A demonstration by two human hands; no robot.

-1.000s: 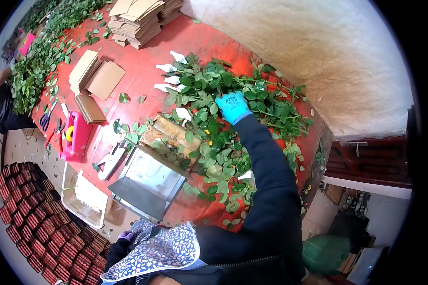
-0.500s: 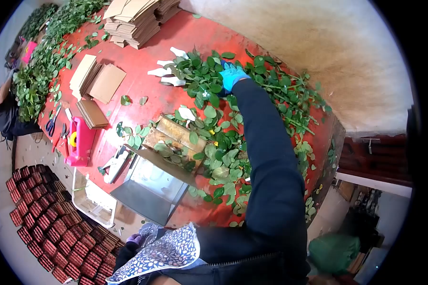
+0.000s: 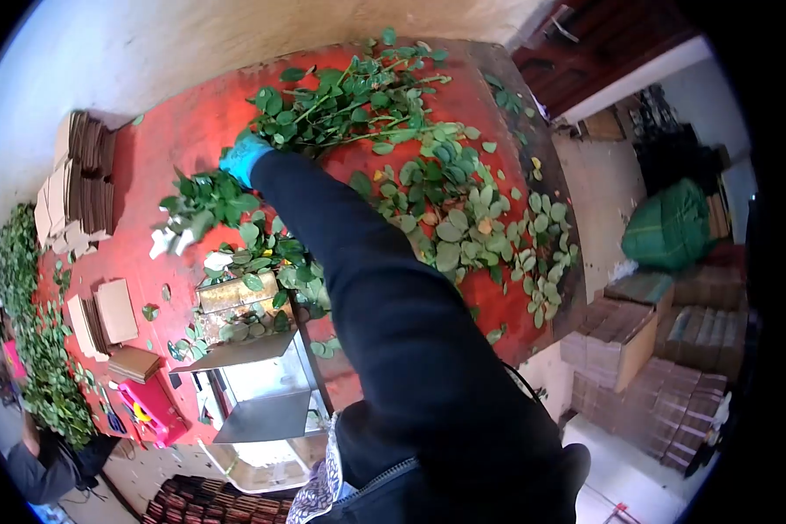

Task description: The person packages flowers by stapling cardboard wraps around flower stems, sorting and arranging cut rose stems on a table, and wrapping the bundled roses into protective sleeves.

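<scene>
- The blue-gloved right hand (image 3: 246,161) sits against leafy stems (image 3: 211,199) on the red table (image 3: 168,135); its fingers are hidden, so I can't tell whether they're closed.
- A light, level hold would probably spare the soft-looking white tips (image 3: 171,241).
- Leaves are broad, oval; the metal box (image 3: 266,419) looks smooth, straight-edged.

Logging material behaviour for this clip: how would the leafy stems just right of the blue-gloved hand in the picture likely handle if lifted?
The leafy stems would probably stay fairly stiff, since several look thin but nearly straight. Their leaves, broad and thin-looking, would likely bend. Lifting one might drag others, as the foliage overlaps.
</scene>
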